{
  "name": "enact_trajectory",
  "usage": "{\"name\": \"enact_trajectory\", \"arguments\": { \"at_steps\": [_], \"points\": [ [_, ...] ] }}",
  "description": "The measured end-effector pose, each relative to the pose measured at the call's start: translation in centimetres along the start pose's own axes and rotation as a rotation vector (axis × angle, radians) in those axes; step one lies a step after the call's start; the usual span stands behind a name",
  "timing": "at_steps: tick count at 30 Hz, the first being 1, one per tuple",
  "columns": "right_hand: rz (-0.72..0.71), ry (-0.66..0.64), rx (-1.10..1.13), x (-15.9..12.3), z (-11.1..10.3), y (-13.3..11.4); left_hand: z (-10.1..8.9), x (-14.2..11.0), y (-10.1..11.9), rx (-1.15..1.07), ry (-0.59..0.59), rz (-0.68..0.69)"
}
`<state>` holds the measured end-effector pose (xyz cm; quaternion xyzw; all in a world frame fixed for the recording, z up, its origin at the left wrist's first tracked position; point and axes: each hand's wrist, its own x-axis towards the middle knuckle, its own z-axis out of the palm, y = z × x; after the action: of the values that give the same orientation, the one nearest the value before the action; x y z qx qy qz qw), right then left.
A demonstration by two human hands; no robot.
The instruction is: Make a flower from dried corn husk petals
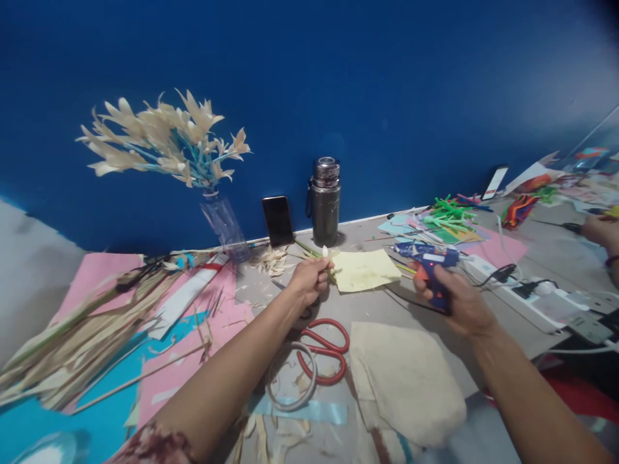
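Observation:
My right hand [459,299] is wrapped round the handle of a blue hot glue gun [439,256] with an orange trigger, its nozzle towards the left. My left hand [309,280] pinches a small pale petal-like piece [325,252], whose lower part the fingers hide. Just right of those fingers lies a yellow sheet of paper [367,270]. Red-handled scissors [346,348] rest below the left hand, partly under a roll of tape [271,380]. A folded cream cloth [406,380] lies nearer to me, between my forearms.
A clear bottle [225,225] with pale handmade flowers [159,132], a phone [277,221] and a flask [325,209] stand by the blue wall. Dried husk strips [97,322] cover the left. At right are a power strip [512,293] and another person's hand [602,232].

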<state>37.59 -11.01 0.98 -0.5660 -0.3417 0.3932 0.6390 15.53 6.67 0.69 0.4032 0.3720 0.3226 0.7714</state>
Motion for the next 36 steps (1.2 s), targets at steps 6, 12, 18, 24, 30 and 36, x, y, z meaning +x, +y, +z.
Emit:
{"name": "enact_trajectory", "arguments": {
  "at_steps": [6,12,18,24,30,36],
  "points": [
    [-0.091,-0.222,-0.371,-0.6,3.8,0.5,-1.2,-3.1,0.2,0.035,0.016,0.11],
    [-0.194,-0.32,-0.567,-0.7,6.3,0.3,-2.1,-4.3,-0.4,0.04,0.051,0.129],
    [-0.207,-0.37,-0.578,-0.6,7.6,0.4,-2.1,-4.3,-0.3,-0.002,0.018,0.112],
    [-0.192,-0.372,-0.657,-0.6,7.6,0.8,-2.2,-4.3,-0.5,-0.019,0.006,0.119],
    [-0.209,-0.363,-0.698,-0.6,7.8,0.6,-2.4,-4.1,-0.6,-0.023,-0.004,0.108],
    [-0.226,-0.368,-0.713,-0.5,7.7,0.4,-2.3,-4.1,-0.7,-0.026,-0.015,0.094]
  ]
}}
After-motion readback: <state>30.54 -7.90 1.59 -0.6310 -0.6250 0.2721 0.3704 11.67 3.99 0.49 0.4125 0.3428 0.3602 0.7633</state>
